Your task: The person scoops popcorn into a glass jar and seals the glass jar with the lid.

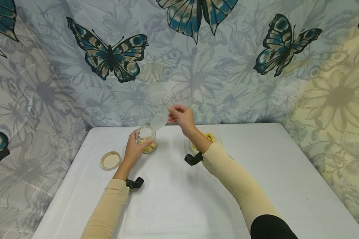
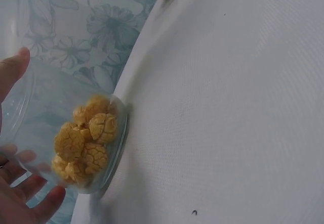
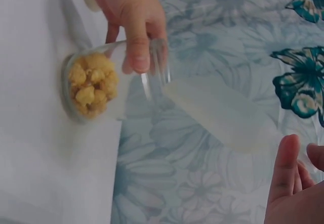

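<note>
My left hand (image 1: 133, 149) grips a clear glass jar (image 2: 56, 90) round its upper side, thumb on one side and fingers on the other. Pieces of golden caramel popcorn (image 3: 94, 85) cover the bottom of the jar, which stands upright on the table. Over the jar's mouth a translucent plastic scoop (image 1: 159, 121) slants down, its tip at the rim. My right hand (image 1: 182, 118), raised to the right of the jar, pinches the scoop's clear handle end. In the right wrist view the scoop's bowl (image 3: 217, 113) looks bare.
A round cream-rimmed lid (image 1: 110, 160) lies left of the jar on the white-covered table (image 1: 173, 199). Behind my right forearm sits a clear container (image 1: 217, 133) with more popcorn (image 1: 209, 136). A butterfly-print curtain (image 1: 194, 83) rises at the table's back edge.
</note>
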The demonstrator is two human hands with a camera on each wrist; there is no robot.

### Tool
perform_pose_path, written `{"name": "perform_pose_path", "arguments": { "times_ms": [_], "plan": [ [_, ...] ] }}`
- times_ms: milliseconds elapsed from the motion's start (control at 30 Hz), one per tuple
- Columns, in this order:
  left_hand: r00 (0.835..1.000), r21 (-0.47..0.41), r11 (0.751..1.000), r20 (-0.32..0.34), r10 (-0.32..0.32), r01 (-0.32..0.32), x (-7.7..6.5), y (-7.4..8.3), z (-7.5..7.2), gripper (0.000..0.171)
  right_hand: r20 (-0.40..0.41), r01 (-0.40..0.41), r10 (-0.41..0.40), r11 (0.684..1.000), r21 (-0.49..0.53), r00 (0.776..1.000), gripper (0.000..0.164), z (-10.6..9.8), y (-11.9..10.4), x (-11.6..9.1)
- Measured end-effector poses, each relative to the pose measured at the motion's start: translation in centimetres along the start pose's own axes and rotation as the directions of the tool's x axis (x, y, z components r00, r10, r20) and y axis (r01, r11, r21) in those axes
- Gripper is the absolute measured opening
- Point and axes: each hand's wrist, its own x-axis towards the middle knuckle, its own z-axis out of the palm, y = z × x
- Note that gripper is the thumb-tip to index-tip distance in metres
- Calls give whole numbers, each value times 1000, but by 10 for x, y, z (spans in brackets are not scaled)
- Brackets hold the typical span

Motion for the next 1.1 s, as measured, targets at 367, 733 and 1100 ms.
{"name": "perform_pose_path", "arguments": {
  "times_ms": [367,733,1100],
  "plan": [
    [1000,-33,999,23,11,-11,1,0,-1,95,-32,-61,61,998,20,998,26,-6,2,1],
    [999,-29,999,30,23,-22,1,1,-2,95,-23,-86,87,996,23,996,19,-10,3,-1],
    [995,7,1000,99,-15,14,-1,10,-9,99,-16,-115,117,989,98,993,9,-20,0,0]
  ]
}}
